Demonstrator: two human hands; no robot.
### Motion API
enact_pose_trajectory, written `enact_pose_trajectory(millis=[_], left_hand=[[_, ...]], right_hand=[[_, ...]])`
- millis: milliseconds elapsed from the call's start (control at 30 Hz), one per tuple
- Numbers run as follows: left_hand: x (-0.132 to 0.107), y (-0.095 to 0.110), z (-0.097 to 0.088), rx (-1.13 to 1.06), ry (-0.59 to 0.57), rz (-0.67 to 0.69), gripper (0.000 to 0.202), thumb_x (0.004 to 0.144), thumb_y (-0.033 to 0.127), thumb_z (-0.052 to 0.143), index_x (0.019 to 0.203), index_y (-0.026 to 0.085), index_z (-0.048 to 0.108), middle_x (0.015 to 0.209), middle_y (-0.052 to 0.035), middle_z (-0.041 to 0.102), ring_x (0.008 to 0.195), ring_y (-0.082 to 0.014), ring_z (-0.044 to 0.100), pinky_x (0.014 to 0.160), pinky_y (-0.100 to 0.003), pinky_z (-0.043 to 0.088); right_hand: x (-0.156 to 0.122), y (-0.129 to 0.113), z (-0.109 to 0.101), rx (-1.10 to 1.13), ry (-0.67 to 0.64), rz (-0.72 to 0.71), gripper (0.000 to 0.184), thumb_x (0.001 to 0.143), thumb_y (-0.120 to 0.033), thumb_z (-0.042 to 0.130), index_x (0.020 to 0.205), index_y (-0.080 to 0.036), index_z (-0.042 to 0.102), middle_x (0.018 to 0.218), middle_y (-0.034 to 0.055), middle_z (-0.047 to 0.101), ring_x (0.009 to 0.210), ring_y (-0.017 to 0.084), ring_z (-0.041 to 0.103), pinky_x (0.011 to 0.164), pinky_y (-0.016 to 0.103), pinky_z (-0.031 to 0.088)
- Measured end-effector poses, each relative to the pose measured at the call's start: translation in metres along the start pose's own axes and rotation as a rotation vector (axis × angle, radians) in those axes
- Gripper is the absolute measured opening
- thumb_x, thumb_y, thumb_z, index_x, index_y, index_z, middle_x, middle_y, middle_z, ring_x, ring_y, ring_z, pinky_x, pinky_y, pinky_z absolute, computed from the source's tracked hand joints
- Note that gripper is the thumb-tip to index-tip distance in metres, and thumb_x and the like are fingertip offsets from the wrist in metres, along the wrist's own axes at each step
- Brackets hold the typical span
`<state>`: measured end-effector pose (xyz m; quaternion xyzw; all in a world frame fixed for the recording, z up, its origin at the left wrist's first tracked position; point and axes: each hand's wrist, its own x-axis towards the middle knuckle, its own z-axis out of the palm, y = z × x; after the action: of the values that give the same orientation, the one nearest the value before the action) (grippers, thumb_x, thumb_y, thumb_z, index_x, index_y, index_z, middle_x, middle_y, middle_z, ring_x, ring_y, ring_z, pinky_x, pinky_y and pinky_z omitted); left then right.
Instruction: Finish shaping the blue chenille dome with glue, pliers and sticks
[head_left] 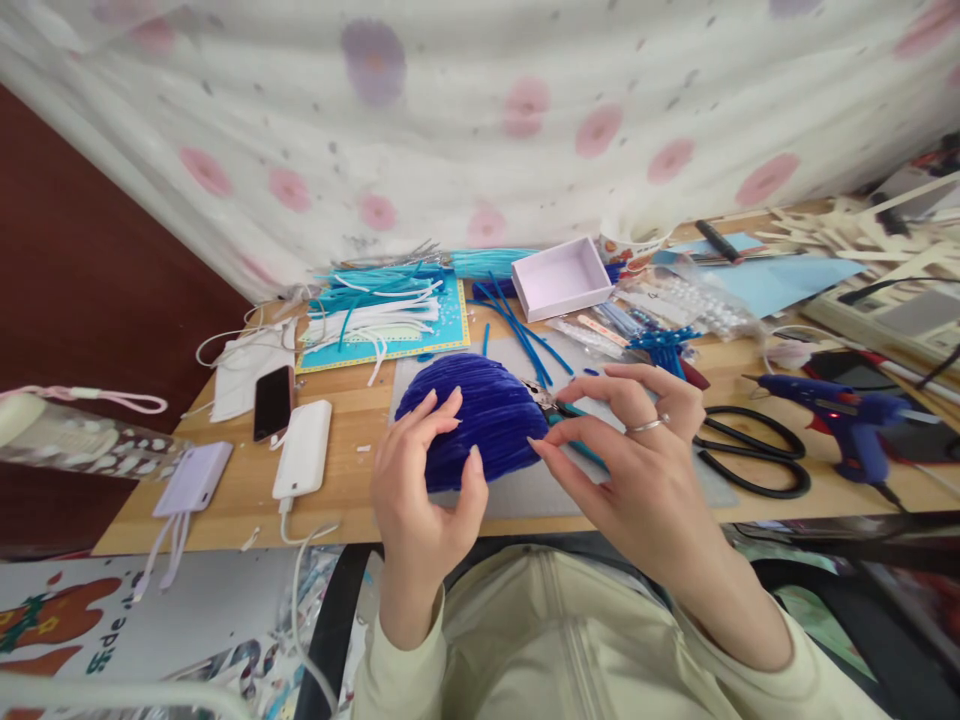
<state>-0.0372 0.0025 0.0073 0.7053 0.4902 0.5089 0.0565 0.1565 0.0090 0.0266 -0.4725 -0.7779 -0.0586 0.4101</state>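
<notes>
A rounded, dark blue fuzzy piece (487, 415), apparently made of pipe cleaners laid side by side, is over the grey mat (525, 500). My left hand (420, 480) grips its left side, fingers on top and thumb at the lower edge. At the right edge of the piece, the thumb and index finger of my right hand (630, 460) are pinched together, with the other fingers curled above. Pliers (541, 396) with teal handles lie beneath my right hand, partly hidden by it. Loose blue pipe cleaners (525, 335) are just beyond the piece.
White and teal pipe cleaners (390, 310) lie on a blue board at the back, beside a lilac box (562, 280). Black-handled scissors (757, 450) and a blue glue gun (847, 410) lie right. A phone (274, 402) and white power bank (302, 450) lie left.
</notes>
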Motion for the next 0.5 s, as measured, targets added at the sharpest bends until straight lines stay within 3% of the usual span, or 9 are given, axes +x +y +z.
enact_pose_trajectory(millis=[133, 300, 500], left_hand=[[0.0003, 0.0012, 0.0011, 0.012, 0.008, -0.010, 0.028, 0.089, 0.020, 0.066, 0.115, 0.021, 0.057, 0.130, -0.0144, 0.071, 0.132, -0.0295, 0.060, 0.109, -0.054, 0.048], [-0.0005, -0.0013, -0.0006, -0.048, -0.002, -0.004, 0.021, 0.096, 0.023, 0.053, 0.116, 0.021, 0.058, 0.130, -0.0127, 0.071, 0.135, -0.0293, 0.057, 0.111, -0.054, 0.045], [-0.0019, -0.0021, -0.0009, -0.046, 0.000, -0.002, 0.021, 0.095, 0.023, 0.054, 0.116, 0.021, 0.059, 0.130, -0.0122, 0.071, 0.135, -0.0295, 0.056, 0.111, -0.054, 0.044]], right_hand=[[0.0001, -0.0009, -0.0003, -0.003, 0.012, 0.015, 0.013, 0.090, -0.020, 0.072, 0.078, -0.021, 0.067, 0.106, 0.0115, 0.070, 0.118, 0.041, 0.053, 0.098, 0.066, 0.036], [-0.0004, 0.0018, 0.0012, 0.039, 0.029, 0.054, 0.013, 0.089, -0.022, 0.073, 0.076, -0.023, 0.069, 0.107, 0.0092, 0.069, 0.120, 0.039, 0.051, 0.098, 0.060, 0.038], [-0.0021, 0.0050, 0.0050, 0.097, 0.077, 0.062, 0.012, 0.084, -0.021, 0.080, 0.075, -0.023, 0.071, 0.104, 0.0093, 0.067, 0.116, 0.036, 0.051, 0.098, 0.056, 0.040]])
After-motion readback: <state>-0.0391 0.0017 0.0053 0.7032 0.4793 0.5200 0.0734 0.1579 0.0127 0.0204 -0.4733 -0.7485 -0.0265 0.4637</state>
